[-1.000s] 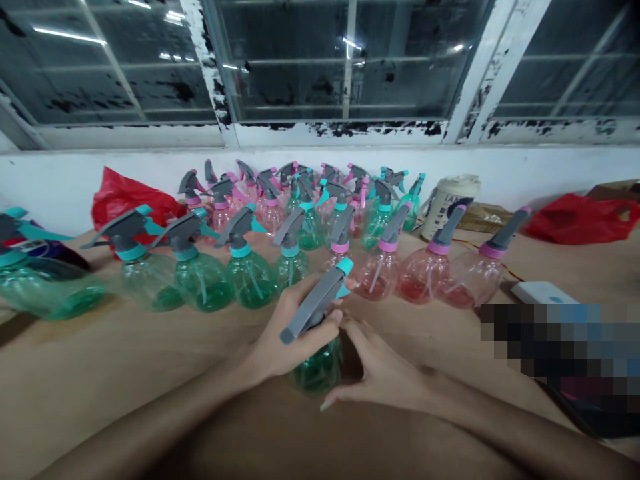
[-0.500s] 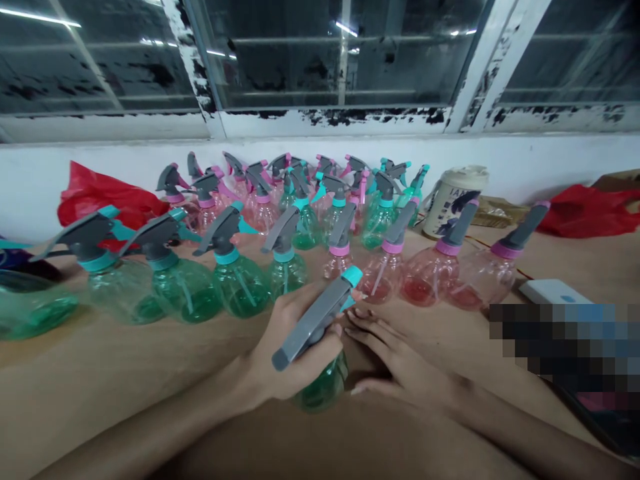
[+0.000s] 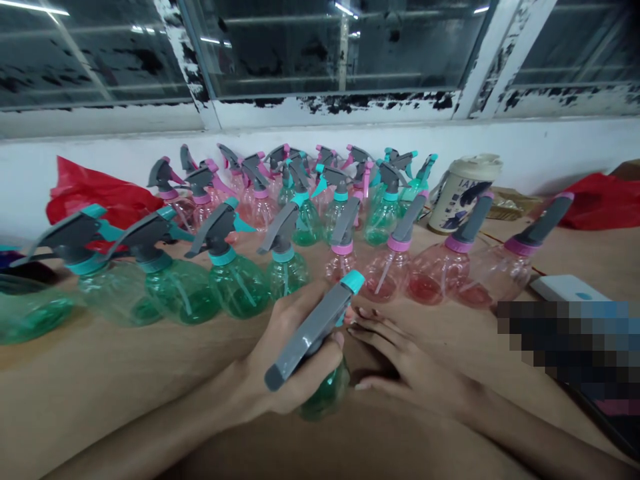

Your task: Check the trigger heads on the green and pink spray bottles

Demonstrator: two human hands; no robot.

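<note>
While the left hand (image 3: 280,333) wraps the neck of a green spray bottle (image 3: 326,395), under its gray trigger head (image 3: 315,327), the right hand (image 3: 407,353) grips nothing visible, fingers spread just beside it; contact unclear. Bottle is near center; can't tell if its base touches the worktop (image 3: 150,373). Step in hand looks like gripping; next move calls for a firm neck hold and clearance from the row beyond. That row: green bottles (image 3: 240,287) left, pink bottles (image 3: 385,277) right. Far: mixed bottles (image 3: 305,223), red bag (image 3: 100,200) left, cup (image 3: 465,193) right.
</note>
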